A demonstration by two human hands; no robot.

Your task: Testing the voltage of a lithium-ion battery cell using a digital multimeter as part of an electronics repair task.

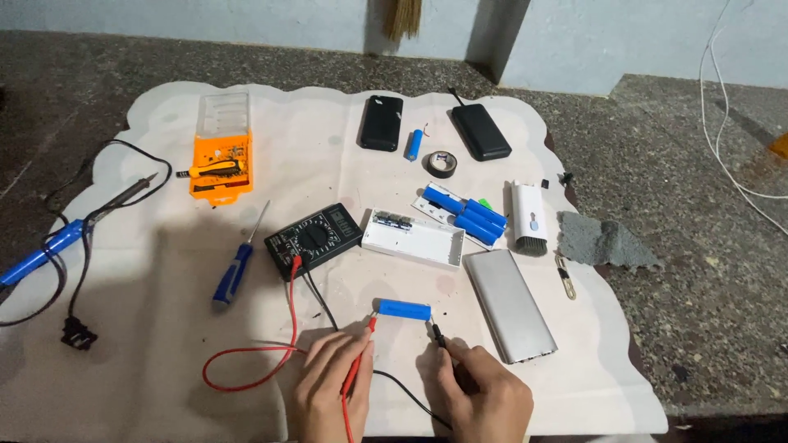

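Observation:
A blue cylindrical battery cell (404,309) lies on the white mat (164,344) near the front. My left hand (332,385) holds a red test probe (359,365) whose tip touches the cell's left end. My right hand (484,394) holds a black test probe (440,335) against the cell's right end. Red and black leads run back to a black multimeter (314,238) lying flat behind the cell.
On the mat: white battery case (414,238), several blue cells (468,215), silver shell (509,303), blue screwdriver (234,272), orange bit set (220,156), two black power banks (382,122), tape roll (442,163), white brush tool (528,217). Soldering iron (49,246) at left, grey cloth (603,242) at right.

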